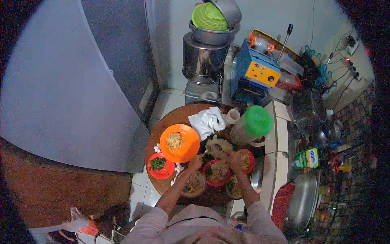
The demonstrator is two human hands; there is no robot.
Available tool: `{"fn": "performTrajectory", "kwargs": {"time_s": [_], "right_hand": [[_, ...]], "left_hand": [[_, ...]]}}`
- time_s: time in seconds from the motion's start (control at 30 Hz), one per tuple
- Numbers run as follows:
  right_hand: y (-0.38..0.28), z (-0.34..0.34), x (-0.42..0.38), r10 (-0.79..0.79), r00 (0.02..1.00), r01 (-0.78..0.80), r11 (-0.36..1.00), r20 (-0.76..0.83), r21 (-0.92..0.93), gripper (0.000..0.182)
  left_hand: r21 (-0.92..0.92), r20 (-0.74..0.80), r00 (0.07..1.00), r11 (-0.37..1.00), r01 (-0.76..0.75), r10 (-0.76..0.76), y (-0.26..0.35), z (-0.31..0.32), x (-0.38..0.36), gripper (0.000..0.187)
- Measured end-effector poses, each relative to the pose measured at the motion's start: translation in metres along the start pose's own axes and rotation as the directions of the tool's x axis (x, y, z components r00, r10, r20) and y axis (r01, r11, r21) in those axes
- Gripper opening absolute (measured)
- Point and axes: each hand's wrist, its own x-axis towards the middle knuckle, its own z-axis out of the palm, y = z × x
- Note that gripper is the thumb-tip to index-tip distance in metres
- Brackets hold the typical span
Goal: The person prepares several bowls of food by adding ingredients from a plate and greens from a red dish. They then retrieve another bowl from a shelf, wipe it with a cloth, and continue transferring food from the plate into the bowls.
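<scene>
My left hand is closed on a small metal utensil above the bowls. Beside it, my right hand grips the edge of a pale crumpled bag of food. Under the hands sit several bowls of noodles: a red bowl in the middle, another red bowl to the right, a pale bowl by my left forearm, and a fourth bowl partly hidden by my right forearm. All rest on a round brown table.
An orange plate of noodles and a small red bowl of greens lie left of the hands. Behind are a white cloth, a white cup and a green-lidded jar. A steel pot, blue machine and cluttered counter stand beyond.
</scene>
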Motion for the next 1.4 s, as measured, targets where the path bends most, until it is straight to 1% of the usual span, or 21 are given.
{"fn": "performTrajectory", "kwargs": {"time_s": [0.07,0.33,0.4,0.43,0.53,0.6,0.67,0.7,0.73,0.77,0.83,0.9,0.97,1.03,1.07,1.1,1.13,1.2,1.27,1.33,1.4], "right_hand": [[-0.01,-0.002,-0.003,0.097,0.993,-0.08,0.974,0.071,-0.214,0.023],[-0.041,-0.052,-0.063,-0.006,0.998,0.023,0.967,0.065,-0.254,0.038],[-0.047,-0.066,-0.078,-0.042,0.997,0.057,0.962,0.063,-0.267,0.044],[-0.049,-0.074,-0.085,-0.059,0.996,0.074,0.959,0.062,-0.274,0.047],[-0.066,-0.097,-0.098,-0.109,0.992,0.121,0.947,0.057,-0.298,0.057],[-0.071,-0.111,-0.116,-0.144,0.988,0.153,0.937,0.054,-0.314,0.064],[-0.082,-0.125,-0.126,-0.177,0.983,0.185,0.926,0.055,-0.33,0.071],[-0.056,-0.018,-0.027,-0.176,0.983,0.185,0.926,0.055,-0.33,0.071],[0.04,0.085,-0.007,-0.164,0.962,0.099,0.954,-0.217,-0.282,0.031],[0.034,0.082,-0.009,-0.163,0.963,0.099,0.955,-0.215,-0.281,0.031],[0.01,0.06,-0.013,0.012,0.998,-0.029,0.952,-0.06,-0.305,0.032],[-0.002,0.047,-0.019,-0.04,0.994,0.009,0.959,-0.102,-0.284,0.031],[0.013,0.063,-0.016,-0.089,0.985,0.048,0.964,-0.146,-0.263,0.031],[0.075,0.126,-0.004,0.186,0.967,-0.113,0.927,0.177,-0.357,0.028],[0.061,0.113,-0.01,0.186,0.967,-0.114,0.928,0.176,-0.355,0.028],[0.028,0.081,-0.022,0.096,0.995,-0.085,0.958,0.028,-0.275,0.028],[-0.002,0.049,-0.031,0.016,0.992,-0.042,0.979,-0.128,-0.199,0.027],[-0.029,0.016,-0.036,0.043,0.986,-0.063,0.991,-0.162,-0.12,0.026],[-0.042,0.001,-0.041,0.07,0.979,-0.08,0.996,-0.194,-0.04,0.024],[-0.049,-0.009,-0.046,0.008,0.889,0.098,0.973,-0.459,0.209,0.023],[-0.057,-0.024,-0.055,0.038,0.912,0.065,0.97,-0.407,0.234,0.023]], "left_hand": [[-0.028,-0.023,1.0,1.0,-0.013,0.012,0.002,-0.003,-0.004,0.022],[-0.174,-0.023,1.0,0.985,0.007,-0.011,0.007,-0.001,-0.011,0.025],[-0.109,-0.178,0.983,0.993,-0.054,0.034,0.01,0.002,-0.012,0.027],[-0.109,-0.18,0.983,0.993,-0.054,0.034,0.012,0.0,-0.013,0.027],[-0.111,-0.107,0.994,0.993,-0.03,0.018,0.013,-0.002,-0.012,0.028],[-0.103,0.024,0.999,0.994,0.037,-0.035,0.009,-0.001,-0.007,0.029],[-0.055,-0.008,1.0,0.998,0.013,-0.014,0.015,-0.003,-0.011,0.029],[-0.005,-0.039,0.999,1.0,-0.009,0.009,0.019,-0.005,-0.014,0.029],[-0.005,-0.038,0.999,1.0,-0.008,0.008,0.024,-0.008,-0.017,0.029],[-0.015,-0.032,0.999,1.0,0.008,-0.008,0.029,-0.012,-0.019,0.029],[-0.024,-0.026,0.999,0.999,0.022,-0.023,0.023,-0.006,-0.015,0.029],[-0.158,-0.061,0.996,0.986,0.06,-0.07,0.008,0.005,-0.007,0.031],[-0.102,-0.142,0.99,0.994,-0.027,0.012,0.008,0.003,-0.012,0.031],[-0.042,-0.217,0.971,0.993,-0.111,0.099,0.035,-0.022,-0.028,0.03],[-0.044,-0.111,0.993,0.998,-0.038,0.033,0.058,-0.045,-0.037,0.029],[-0.039,-0.004,0.999,0.999,0.035,-0.035,0.07,-0.057,-0.042,0.029],[-0.038,-0.003,0.999,0.999,0.036,-0.036,0.066,-0.053,-0.04,0.029],[0.009,-0.21,0.978,1.0,-0.009,0.011,0.051,-0.04,-0.037,0.029],[0.063,-0.157,0.986,0.996,0.069,-0.059,0.08,-0.065,-0.046,0.029],[0.12,-0.108,0.986,0.983,0.141,-0.129,0.082,-0.069,-0.049,0.028],[-0.041,-0.317,0.934,0.982,-0.187,0.164,0.062,-0.063,-0.057,0.026]]}}
